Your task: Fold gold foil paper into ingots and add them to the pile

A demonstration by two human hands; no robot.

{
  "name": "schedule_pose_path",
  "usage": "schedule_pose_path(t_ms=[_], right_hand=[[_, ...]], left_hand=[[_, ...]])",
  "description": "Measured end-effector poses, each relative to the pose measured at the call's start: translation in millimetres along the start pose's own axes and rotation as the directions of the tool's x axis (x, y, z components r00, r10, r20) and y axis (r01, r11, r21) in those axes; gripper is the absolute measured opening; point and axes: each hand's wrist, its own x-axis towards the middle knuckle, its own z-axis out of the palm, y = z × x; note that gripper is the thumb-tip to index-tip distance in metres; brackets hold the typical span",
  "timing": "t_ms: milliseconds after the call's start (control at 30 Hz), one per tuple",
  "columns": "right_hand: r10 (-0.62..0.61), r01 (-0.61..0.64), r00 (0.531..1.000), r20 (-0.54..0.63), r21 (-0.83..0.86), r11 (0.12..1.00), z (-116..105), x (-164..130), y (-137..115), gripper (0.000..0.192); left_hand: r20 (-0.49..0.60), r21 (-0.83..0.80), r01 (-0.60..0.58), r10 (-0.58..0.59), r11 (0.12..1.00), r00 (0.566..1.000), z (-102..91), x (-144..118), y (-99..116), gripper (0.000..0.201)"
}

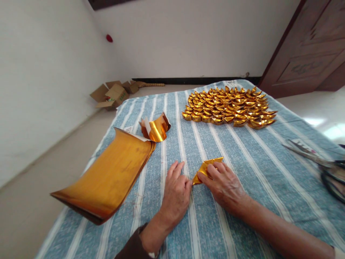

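Observation:
A small folded piece of shiny gold foil paper (204, 167) lies on the striped cloth in front of me, narrowing to a point at its left end. My right hand (228, 187) is closed over its middle, with bent fingers and thumb on the foil, hiding part of it. At the left tip, my left hand (175, 192) pinches the corner between thumb and forefinger, its other fingers reaching forward. Further up the cloth stand several rows of finished gold paper ingots (226, 108), boat-shaped with raised ends.
A stack of large gold sheets (107, 172) lies to the left, a curled strip of smaller gold sheets (157, 130) touching its far corner. Scissors (314, 156) with black handles rest at the right. Cardboard boxes (115, 94) sit on the floor beyond the striped cloth (172, 115).

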Motion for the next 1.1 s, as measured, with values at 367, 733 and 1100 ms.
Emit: schedule_pose_path(t_ms=[367, 733, 1100], right_hand=[[0.002, -0.002, 1.000, 0.002, -0.008, 1.000, 0, 0, -1, 0.017], [0.018, -0.017, 0.999, 0.040, -0.023, 1.000, -2, 1, -2, 0.014], [0.018, -0.015, 0.998, 0.067, -0.034, 0.999, -3, 2, -2, 0.017]], left_hand=[[-0.039, 0.078, -0.047, 0.050, 0.996, 0.998, 2.9, 1, 4, 0.023], [-0.056, 0.092, -0.015, 0.020, 0.996, 0.998, -0.3, -2, 2, 0.018], [-0.096, 0.149, -0.145, 0.161, 0.978, 0.982, -27.3, -15, 19, 0.014]])
